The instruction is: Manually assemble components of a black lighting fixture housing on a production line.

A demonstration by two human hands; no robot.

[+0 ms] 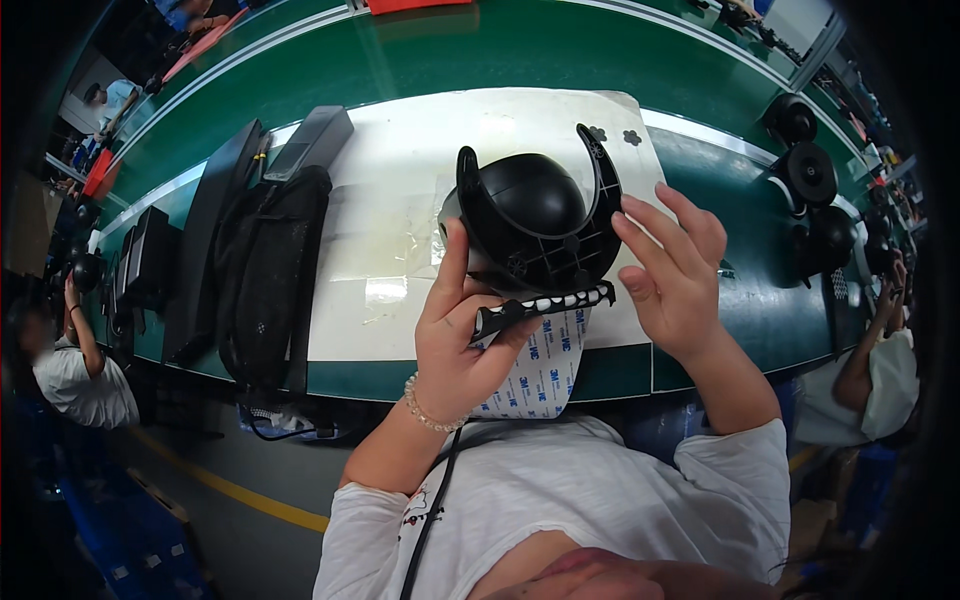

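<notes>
The person's left hand [455, 335] is raised in front of the chest, forearm coming up from the lower edge, a bead bracelet [430, 410] on the wrist. Its fingers are clamped on a black plastic housing [535, 225], thumb stretched up along the housing's left side and the other fingers curled under its lower edge. The right hand [675, 270] stands just beside the housing on its right, palm turned toward it, fingers spread and slightly bent; the fingertips are close to the rim, but whether they touch cannot be told, and the hand grips nothing.

The housing is held above the white mat [420, 200] on the green worktop [500, 50]. It is glossy black, with a rounded dome in the middle and a wide curved flange around it, ribbed on the inside. Along its lower edge runs a toothed black strip [545, 305], and from there a white backing sheet [545, 365] with printed marks hangs down toward the person's shirt.
</notes>
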